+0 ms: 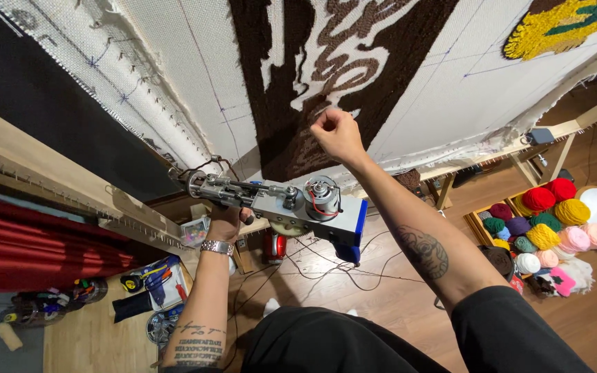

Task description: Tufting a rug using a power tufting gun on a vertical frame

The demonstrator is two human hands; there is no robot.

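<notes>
My left hand (226, 222), with a metal watch on the wrist, grips the handle of a grey and blue tufting gun (281, 204); its needle end points left, away from the cloth. My right hand (337, 134) is raised against the white tufting cloth (437, 76), its fingers pinched at the edge of the dark brown tufted patch (278, 103). What the fingers pinch is too small to tell. The cloth is stretched on a wooden frame (36, 173) and also carries a yellow and green tufted shape (561, 24) at the upper right.
A wooden crate of several coloured yarn balls (540, 224) stands on the wood floor at the right. Thin cables (326, 266) trail across the floor below the gun. Tools and small items lie on a bench (91, 331) at the lower left, beside a red curtain (29, 249).
</notes>
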